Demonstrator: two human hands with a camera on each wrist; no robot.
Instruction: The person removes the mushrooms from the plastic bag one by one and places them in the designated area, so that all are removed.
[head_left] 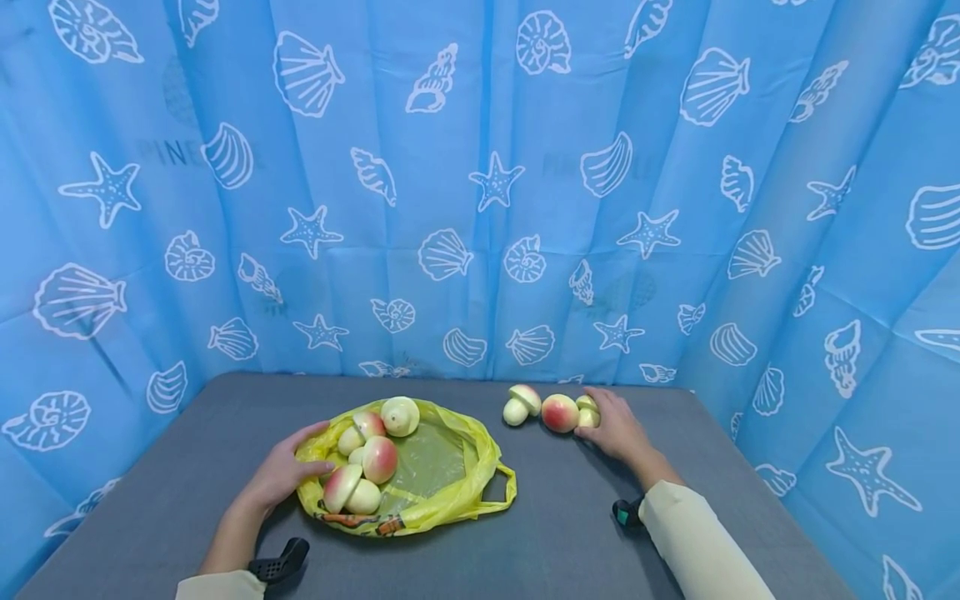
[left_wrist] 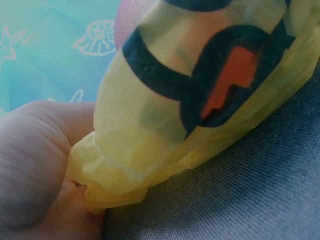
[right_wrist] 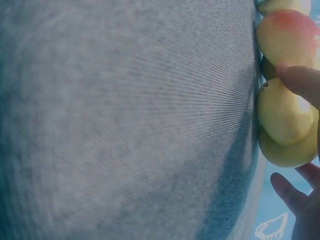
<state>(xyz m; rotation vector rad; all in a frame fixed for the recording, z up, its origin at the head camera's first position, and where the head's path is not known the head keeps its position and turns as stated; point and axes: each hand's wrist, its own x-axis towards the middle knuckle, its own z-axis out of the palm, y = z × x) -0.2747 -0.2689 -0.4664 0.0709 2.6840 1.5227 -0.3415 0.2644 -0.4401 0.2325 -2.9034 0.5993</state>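
Note:
My left hand (head_left: 288,468) grips the left rim of a yellow plastic bag (head_left: 480,487), which lies with its mouth spread on the table. In the left wrist view, bunched yellow film sits between thumb and fingers of the hand (left_wrist: 40,165). Inside the bag are several toy mushrooms (head_left: 380,460) with pink-and-cream caps. At the right, my right hand (head_left: 617,425) holds a cream toy mushroom (right_wrist: 285,112), thumb on one side and fingers around the other. Beside it sits a pink-capped mushroom (head_left: 559,413), and another mushroom (head_left: 519,410) lies further left.
A grey cloth-covered table (head_left: 562,533) bears everything. Blue curtains (head_left: 480,208) with white shells and starfish hang behind the table and along its sides. The bag's handle loop (head_left: 512,490) points right, toward the middle of the table.

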